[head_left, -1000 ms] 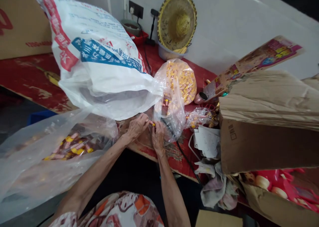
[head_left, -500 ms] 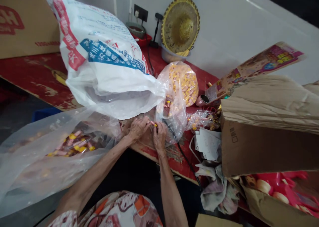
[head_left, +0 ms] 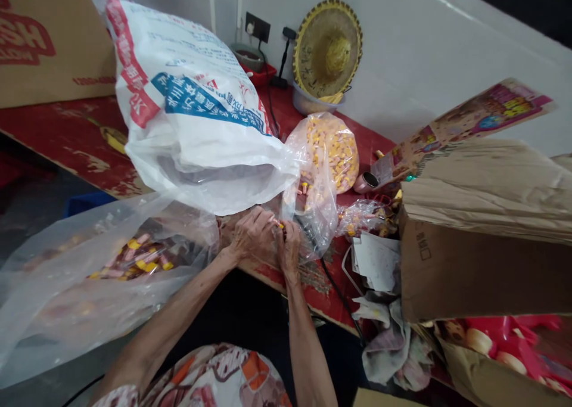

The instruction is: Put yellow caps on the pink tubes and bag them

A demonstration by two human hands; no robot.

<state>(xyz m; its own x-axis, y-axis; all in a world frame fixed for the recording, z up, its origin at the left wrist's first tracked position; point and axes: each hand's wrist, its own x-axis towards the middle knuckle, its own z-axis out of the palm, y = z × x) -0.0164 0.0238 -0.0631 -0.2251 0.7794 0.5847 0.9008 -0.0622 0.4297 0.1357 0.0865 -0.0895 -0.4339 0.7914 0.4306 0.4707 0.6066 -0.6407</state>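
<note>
My left hand (head_left: 252, 237) and my right hand (head_left: 288, 249) meet at the fingertips over the worn red table. Between them they pinch a small pink-and-yellow piece (head_left: 277, 223), partly hidden by my fingers. A clear plastic bag (head_left: 319, 216) full of similar pieces sits just beyond my right hand and touches it. A white woven sack (head_left: 192, 103) with red and blue print lies above my left hand. Left of my forearm, a large clear bag (head_left: 134, 255) holds more pink, yellow and brown pieces.
A cardboard box (head_left: 473, 264) stands to the right, above a box of red items. Loose papers, a crumpled cloth and a black cable lie near the table's front edge. A straw hat and a wall socket are at the back.
My hands stay together on the small piece, with only slight finger movement. The whole scene has shifted slightly right and down in view.
</note>
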